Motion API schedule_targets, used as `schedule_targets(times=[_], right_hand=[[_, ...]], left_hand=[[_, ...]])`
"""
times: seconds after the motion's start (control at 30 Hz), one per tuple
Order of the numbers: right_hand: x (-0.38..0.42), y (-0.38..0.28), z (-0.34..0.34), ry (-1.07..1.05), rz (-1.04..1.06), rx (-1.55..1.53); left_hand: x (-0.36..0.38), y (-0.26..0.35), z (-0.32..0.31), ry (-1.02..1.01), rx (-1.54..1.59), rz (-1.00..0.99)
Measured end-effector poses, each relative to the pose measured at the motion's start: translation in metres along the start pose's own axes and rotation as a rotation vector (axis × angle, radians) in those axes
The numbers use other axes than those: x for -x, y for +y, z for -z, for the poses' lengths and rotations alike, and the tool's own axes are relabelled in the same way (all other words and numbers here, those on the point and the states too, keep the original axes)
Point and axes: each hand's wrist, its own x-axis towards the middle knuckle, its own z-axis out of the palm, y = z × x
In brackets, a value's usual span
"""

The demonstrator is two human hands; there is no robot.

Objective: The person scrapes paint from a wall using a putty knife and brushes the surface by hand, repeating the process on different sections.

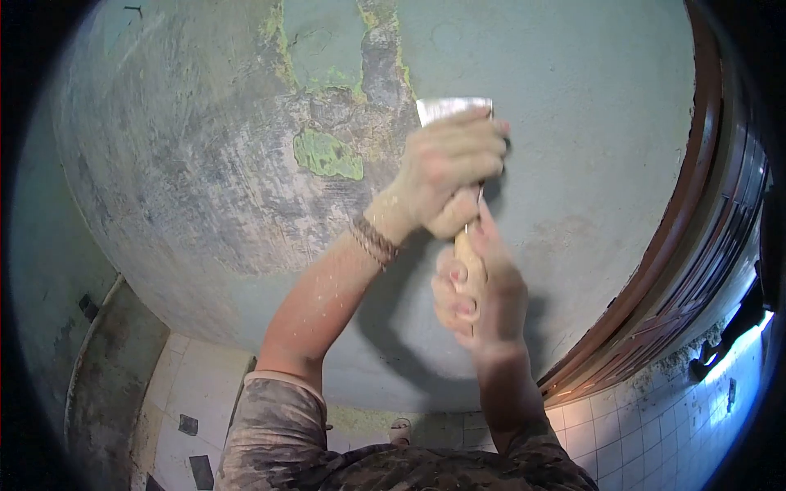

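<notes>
Left hand [450,168] fingers clamped on the upper part of a scraper [452,108], just below its wide metal blade; right hand [491,295] fingers wrapped around its light-colored handle, lower down. Scraper is upright against the green wall [565,147], right of the bare, scraped patch [221,180] and well left of the wall's right edge, along which a brown frame [647,303] runs.
</notes>
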Motion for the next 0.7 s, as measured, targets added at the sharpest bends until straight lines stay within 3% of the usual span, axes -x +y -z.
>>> schedule_targets(times=[0.07,0.13,0.33,0.47,0.53,0.6,0.63,0.7], right_hand=[[0.009,0.015,0.013,0.019,-0.065,-0.096],[0.014,0.023,0.012,0.095,-0.098,-0.064],[-0.011,-0.011,-0.019,-0.102,0.048,-0.085],[0.007,0.016,-0.002,0.023,-0.038,-0.049],[0.002,0.017,-0.003,0.034,-0.051,-0.04],[-0.016,-0.002,-0.016,-0.128,-0.028,-0.226],[-0.018,-0.014,-0.033,-0.108,0.079,-0.073],[-0.013,-0.014,-0.033,-0.091,0.05,-0.079]], left_hand=[[0.026,0.022,-0.009,-0.029,0.038,0.108],[0.025,0.024,-0.005,-0.077,0.013,0.092],[-0.024,-0.017,0.017,-0.034,0.0,0.012],[0.02,0.021,0.0,-0.055,0.061,0.145],[0.007,0.009,0.005,-0.042,0.078,0.126],[-0.021,-0.018,0.019,-0.026,0.071,0.035],[-0.03,-0.027,0.023,-0.038,0.032,0.017],[-0.026,-0.021,0.022,-0.02,0.049,0.047]])
